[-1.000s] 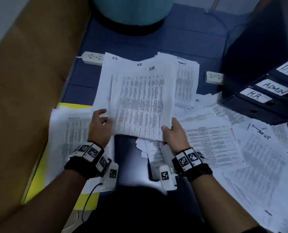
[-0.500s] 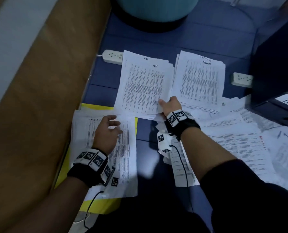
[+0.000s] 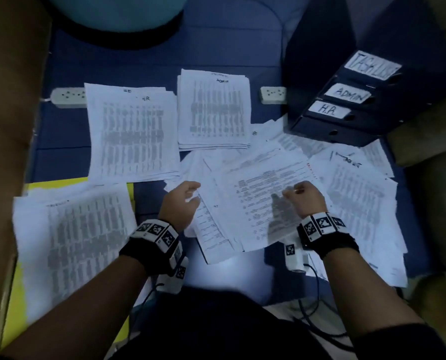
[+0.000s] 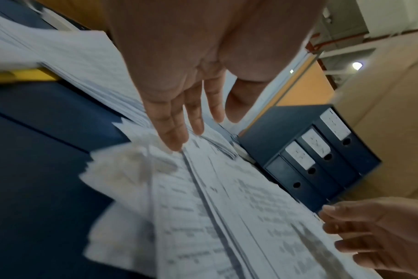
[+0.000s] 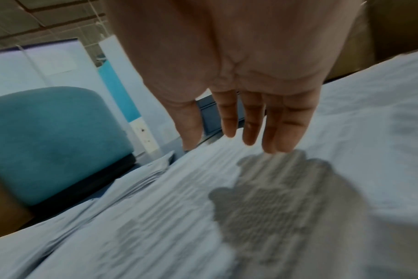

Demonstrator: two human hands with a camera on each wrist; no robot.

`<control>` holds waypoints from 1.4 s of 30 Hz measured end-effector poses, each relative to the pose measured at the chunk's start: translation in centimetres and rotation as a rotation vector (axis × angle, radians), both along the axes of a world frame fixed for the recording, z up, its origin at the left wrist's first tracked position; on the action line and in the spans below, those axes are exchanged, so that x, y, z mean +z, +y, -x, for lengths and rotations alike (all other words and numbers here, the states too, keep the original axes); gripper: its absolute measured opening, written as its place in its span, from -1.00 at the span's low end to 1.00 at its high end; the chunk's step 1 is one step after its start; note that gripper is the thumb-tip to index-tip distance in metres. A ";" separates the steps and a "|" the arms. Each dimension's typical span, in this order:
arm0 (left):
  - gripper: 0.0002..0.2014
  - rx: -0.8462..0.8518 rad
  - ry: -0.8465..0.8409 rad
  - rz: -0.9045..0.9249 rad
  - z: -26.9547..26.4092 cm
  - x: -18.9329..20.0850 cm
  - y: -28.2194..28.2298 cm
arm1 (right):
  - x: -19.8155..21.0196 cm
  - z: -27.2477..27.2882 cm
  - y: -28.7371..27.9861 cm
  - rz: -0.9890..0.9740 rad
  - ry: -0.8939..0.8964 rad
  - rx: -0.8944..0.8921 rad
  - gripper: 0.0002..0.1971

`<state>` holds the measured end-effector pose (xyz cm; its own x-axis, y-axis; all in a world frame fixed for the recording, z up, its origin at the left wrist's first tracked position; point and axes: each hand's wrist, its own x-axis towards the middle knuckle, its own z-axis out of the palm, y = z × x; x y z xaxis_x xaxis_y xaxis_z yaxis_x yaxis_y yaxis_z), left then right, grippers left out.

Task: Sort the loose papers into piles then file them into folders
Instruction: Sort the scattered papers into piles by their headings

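Three sorted stacks of white printed paper lie on the blue floor mat (image 3: 216,48): one headed "HR" (image 3: 133,133), one headed "Admin" (image 3: 214,110) to its right, and a third stack (image 3: 71,250) near left on a yellow folder (image 3: 16,294). A loose heap of unsorted sheets (image 3: 263,203) spreads right. Four dark binders (image 3: 352,100) stand far right; three labels read "H.R.", "ADMIN", and one blurred. The left hand (image 3: 181,203) and right hand (image 3: 305,200) hover over the heap, fingers relaxed, gripping nothing. Two white power strips (image 3: 66,96) are partly covered.
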<state>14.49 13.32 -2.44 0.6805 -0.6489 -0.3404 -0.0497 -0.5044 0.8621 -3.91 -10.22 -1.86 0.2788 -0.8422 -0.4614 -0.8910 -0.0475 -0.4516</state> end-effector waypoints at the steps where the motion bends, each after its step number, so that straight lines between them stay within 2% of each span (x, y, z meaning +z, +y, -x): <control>1: -0.68 -0.033 0.001 -0.030 0.9 -0.2 -0.8 | -0.2 1.6 -0.8 0.013 0.025 -0.047 -0.48; 4: -0.61 -0.121 -0.025 -0.106 3.2 -1.1 -2.8 | -1.0 5.0 -3.0 0.049 0.073 -0.185 -0.25; 7: -0.55 -0.182 -0.069 -0.207 4.8 -1.7 -3.7 | -1.9 6.5 -4.4 -0.002 0.081 -0.208 -0.16; 9: -0.52 -0.216 -0.097 -0.282 5.5 -1.9 -3.9 | -2.4 6.9 -4.7 -0.031 0.050 -0.172 -0.28; 13: -0.54 -0.143 -0.089 -0.313 6.2 -2.0 -3.5 | -2.3 7.6 -5.2 0.045 -0.110 -0.050 -0.85; 14: -0.55 -0.116 -0.095 -0.306 6.3 -2.0 -3.3 | -1.6 7.8 -5.3 0.049 -0.167 -0.037 -0.91; 17: -0.48 -0.031 -0.097 -0.256 6.4 -1.6 -2.9 | 1.3 8.7 -5.5 0.019 -0.359 -0.005 -0.88; 20: -0.31 0.050 -0.126 -0.114 6.5 0.5 -3.2 | 4.7 9.2 -5.7 -0.063 -0.560 0.099 -0.85; 23: -0.20 -0.031 -0.160 0.006 6.7 3.1 -4.0 | 6.8 8.7 -5.3 -0.133 -0.655 0.231 -0.82; 25: -0.29 -0.083 -0.172 0.024 6.8 4.0 -4.4 | 7.3 8.1 -5.1 -0.157 -0.678 0.298 -0.82; 28: -0.70 -0.024 -0.214 0.013 6.7 4.3 -4.5 | 7.3 7.1 -4.9 -0.160 -0.675 0.367 -0.80; 30: -0.87 0.042 -0.253 -0.030 6.2 4.1 -4.1 | 6.8 6.5 -5.0 -0.199 -0.709 0.308 -0.81; 32: -0.89 0.104 -0.274 -0.088 5.4 3.7 -3.1 | 5.8 6.1 -5.4 -0.220 -0.731 0.185 -0.88; 34: -0.87 0.174 -0.251 -0.115 4.5 3.2 -1.9 | 4.1 5.9 -6.0 -0.145 -0.598 0.129 -0.95; 37: -0.78 0.220 -0.222 -0.142 3.8 2.4 -0.5 | 1.2 5.2 -5.7 -0.119 -0.272 0.159 -0.59; 40: -0.78 0.254 -0.195 -0.166 3.6 1.8 0.1 | -1.3 3.5 -3.6 -0.079 -0.010 0.286 -0.25; 42: -0.79 0.248 -0.192 -0.183 3.7 1.8 0.0 | -2.5 2.5 -2.3 0.001 0.136 0.294 -0.13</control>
